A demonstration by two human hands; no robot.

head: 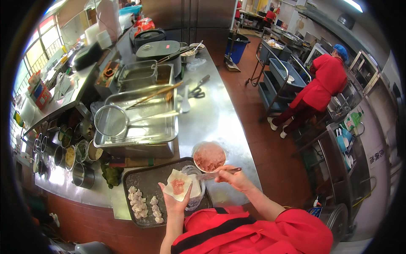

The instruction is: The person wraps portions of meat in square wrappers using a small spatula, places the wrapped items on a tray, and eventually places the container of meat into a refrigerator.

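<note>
A square dumpling wrapper (169, 190) with a smear of pink minced meat (178, 186) on it lies across my left hand (175, 202), over the dark tray. My right hand (233, 178) grips the handle of a flat spreading tool (211, 175), its blade pointing left towards the wrapper. Just beyond that hand stands a round bowl of minced meat filling (210, 157). A stack of wrappers (196, 188) in clear plastic is partly hidden behind my left hand. Folded dumplings (137, 203) sit in two groups on the left of the tray (144, 174).
A deep steel basin (149, 127) bears a wire skimmer (111, 120) and chopsticks (158, 93). Scissors (197, 92) lie on the steel counter (215, 120). Steel pots (83, 175) stand at left. A co-worker in red (330, 79) is beside a cart (285, 76) across the aisle.
</note>
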